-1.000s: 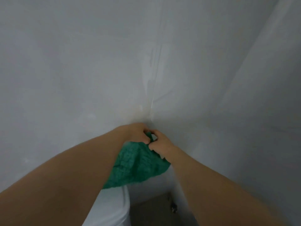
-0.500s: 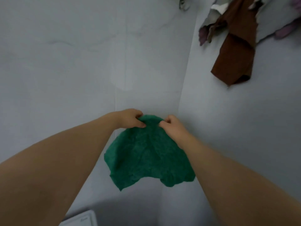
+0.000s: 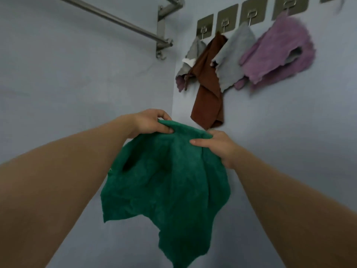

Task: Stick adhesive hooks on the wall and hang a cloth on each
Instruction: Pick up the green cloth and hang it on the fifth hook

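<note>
A green cloth (image 3: 168, 182) hangs spread out in front of the wall corner, held up by its top edge. My left hand (image 3: 152, 123) pinches the top left of that edge and my right hand (image 3: 214, 145) pinches the top right. On the right wall, a row of several square adhesive hooks (image 3: 205, 26) runs along the top. A grey cloth (image 3: 190, 60), a brown cloth (image 3: 208, 86), another grey cloth (image 3: 234, 55) and a purple cloth (image 3: 278, 51) hang from them.
A metal towel rail (image 3: 119, 21) with its bracket is fixed high on the left wall, close to the corner. Bare pale wall lies below the hanging cloths on the right.
The view has tilted up, so the toilet is out of frame and the hooks and rail have come into view. My hands have moved apart, spreading the bunched green cloth open.
</note>
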The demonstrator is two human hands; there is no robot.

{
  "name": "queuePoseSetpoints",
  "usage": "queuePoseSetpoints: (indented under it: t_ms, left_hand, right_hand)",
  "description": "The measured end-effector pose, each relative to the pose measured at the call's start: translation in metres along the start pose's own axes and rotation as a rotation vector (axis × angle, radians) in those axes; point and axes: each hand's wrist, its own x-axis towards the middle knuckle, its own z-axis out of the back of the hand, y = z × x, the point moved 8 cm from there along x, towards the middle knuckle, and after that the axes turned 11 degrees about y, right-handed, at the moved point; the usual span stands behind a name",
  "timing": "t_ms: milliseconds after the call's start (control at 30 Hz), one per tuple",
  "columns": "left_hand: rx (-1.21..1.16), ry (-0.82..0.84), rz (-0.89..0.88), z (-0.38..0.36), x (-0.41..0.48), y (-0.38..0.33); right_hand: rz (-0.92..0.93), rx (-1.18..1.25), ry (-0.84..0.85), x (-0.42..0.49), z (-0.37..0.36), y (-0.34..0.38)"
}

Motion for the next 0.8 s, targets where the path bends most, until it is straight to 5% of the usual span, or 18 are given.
queuePoseSetpoints:
  t_ms: [133, 400, 600, 800]
  left_hand:
    - [0.015, 0.139, 0.007, -0.001, 0.005, -0.047]
    - [0.097, 0.138, -0.214, -0.002, 0.015, -0.146]
    - [0.213, -0.018, -0.329, -0.014, 0.017, -0.2]
    - [0.187, -0.061, -0.473, -0.034, 0.025, -0.238]
  right_hand:
    - [0.096, 0.036, -0.046, -0.021, 0.043, 0.043]
    - [0.144, -0.208, -0.181, -0.079, 0.118, 0.132]
    - [0.115, -0.497, -0.373, -0.115, 0.158, 0.167]
    - [-0.011, -0.751, -0.37, -0.134, 0.168, 0.18]
